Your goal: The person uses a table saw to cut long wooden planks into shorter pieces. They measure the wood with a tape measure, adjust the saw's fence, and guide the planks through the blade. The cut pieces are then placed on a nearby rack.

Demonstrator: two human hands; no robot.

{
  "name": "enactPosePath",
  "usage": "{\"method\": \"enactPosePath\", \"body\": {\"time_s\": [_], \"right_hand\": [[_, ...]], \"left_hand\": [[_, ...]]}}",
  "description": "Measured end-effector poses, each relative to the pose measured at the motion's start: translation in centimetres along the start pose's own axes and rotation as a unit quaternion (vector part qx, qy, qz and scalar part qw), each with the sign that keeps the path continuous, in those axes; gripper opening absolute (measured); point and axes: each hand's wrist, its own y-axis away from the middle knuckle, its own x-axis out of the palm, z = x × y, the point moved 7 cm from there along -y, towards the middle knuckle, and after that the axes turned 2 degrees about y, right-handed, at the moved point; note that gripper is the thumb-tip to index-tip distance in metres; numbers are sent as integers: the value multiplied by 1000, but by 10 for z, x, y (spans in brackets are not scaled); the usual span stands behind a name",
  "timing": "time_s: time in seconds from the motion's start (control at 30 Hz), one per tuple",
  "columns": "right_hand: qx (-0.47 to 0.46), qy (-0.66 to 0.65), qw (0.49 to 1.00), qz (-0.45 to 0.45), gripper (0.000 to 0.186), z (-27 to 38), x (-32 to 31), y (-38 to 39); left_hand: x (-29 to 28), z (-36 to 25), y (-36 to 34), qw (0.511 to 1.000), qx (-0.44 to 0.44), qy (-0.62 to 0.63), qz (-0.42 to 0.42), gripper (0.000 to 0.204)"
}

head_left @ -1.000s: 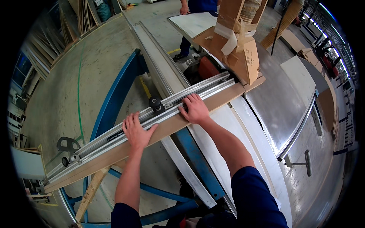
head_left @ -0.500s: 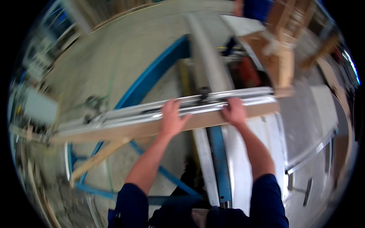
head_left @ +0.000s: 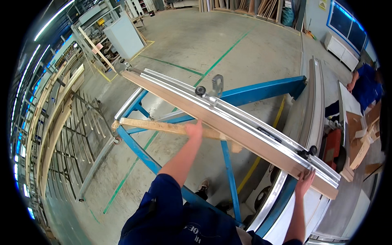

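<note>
A long brown wooden board (head_left: 230, 131) lies diagonally along a silver aluminium fence rail (head_left: 253, 127), from far left to near right. At the board's near edge, about mid-length, my left hand (head_left: 194, 130) is closed on it; the fingers underneath are partly hidden. My right hand (head_left: 305, 182) grips the board near its right end, fingertips up against the rail. A grey flip stop (head_left: 217, 85) and a black knob (head_left: 200, 90) stand on the rail, and another black knob (head_left: 312, 150) sits close to my right hand. Below the board, a rough timber piece (head_left: 171, 127) crosses the blue frame.
The blue support arm (head_left: 261, 90) runs to a long metal sliding table (head_left: 316, 106) on the right. Beyond it, a person in blue (head_left: 364, 87) stands by a red machine part (head_left: 332, 148) and cardboard (head_left: 355, 134). Long planks on a rack (head_left: 61, 110) stand at left.
The view has swung left and sharpened. Board and rail now slant down to the right. My left hand sits lower on the board's near edge; my right hand stays near its right end.
</note>
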Motion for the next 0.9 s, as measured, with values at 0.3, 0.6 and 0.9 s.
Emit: {"method": "enactPosePath", "body": {"time_s": [0.3,0.6,0.9], "right_hand": [[230,-157,957,77,51,171,-93,262],[201,-137,968,54,64,220,-138,263],[-61,46,979,188,95,224,-93,240]], "left_hand": [[85,14,-75,775,-276,460,335,61],[22,54,-32,796,-279,369,390,63],[-157,85,175,733,-167,345,562,55]]}}
